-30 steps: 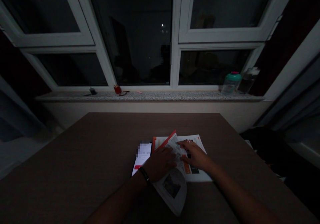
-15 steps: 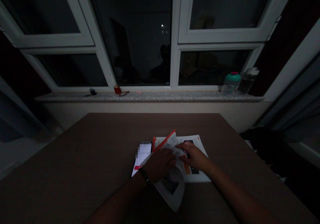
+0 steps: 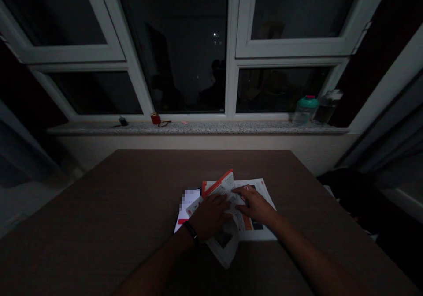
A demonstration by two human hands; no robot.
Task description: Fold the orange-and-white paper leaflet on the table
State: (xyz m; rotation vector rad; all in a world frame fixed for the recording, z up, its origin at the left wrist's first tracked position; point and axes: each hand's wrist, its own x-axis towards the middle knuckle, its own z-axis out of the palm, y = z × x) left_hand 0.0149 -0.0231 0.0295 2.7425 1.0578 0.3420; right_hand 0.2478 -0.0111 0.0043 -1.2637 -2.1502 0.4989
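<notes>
A printed booklet (image 3: 264, 190) with orange and red patches lies on the brown table. One of its pages (image 3: 228, 247) is turned up and curled slantwise toward the left. My left hand (image 3: 209, 216), with a dark band at the wrist, rests on the turned page with fingers spread. My right hand (image 3: 256, 205) is on the booklet beside it, thumb and index finger apart at the page. Partly under the page and left hand, a phone (image 3: 187, 205) with a lit screen lies at the booklet's left.
Beyond the table (image 3: 148, 168) runs a speckled windowsill (image 3: 205, 127) under dark windows. On it stand a green-lidded bottle (image 3: 306, 110), a clear bottle (image 3: 327, 106), a small red object (image 3: 155, 118) and a small dark object (image 3: 123, 121).
The turned page has shifted slightly left and now covers more of the phone; its lower curl has risen and narrowed. My right hand has moved slightly left.
</notes>
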